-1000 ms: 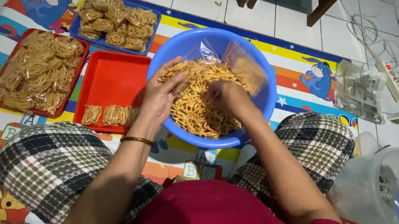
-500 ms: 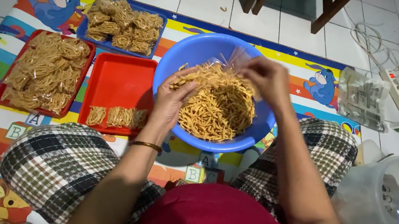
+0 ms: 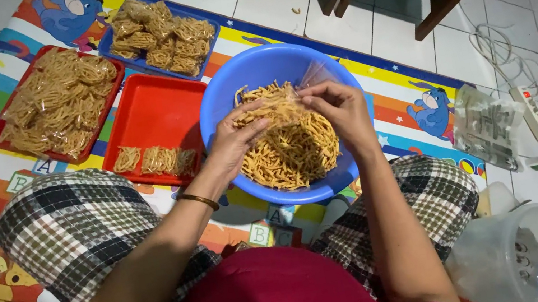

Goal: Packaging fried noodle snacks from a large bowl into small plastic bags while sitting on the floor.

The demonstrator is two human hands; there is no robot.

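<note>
noodle sticks (image 3: 290,147) fill blue bowl (image 3: 256,76); left hand (image 3: 235,142) pinches some, right hand (image 3: 339,114) grips clear bag (image 3: 315,78).

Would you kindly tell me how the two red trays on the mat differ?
The far red tray is heaped full of bagged stick snacks; the near red tray holds only a few small packs along its near edge, its base mostly bare. Both are red, rectangular and left of the blue bowl.

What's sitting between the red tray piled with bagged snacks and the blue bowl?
In the head view, a second red tray lies between the full red tray and the blue bowl. It is mostly bare, with three small snack packets along its near edge.
</note>
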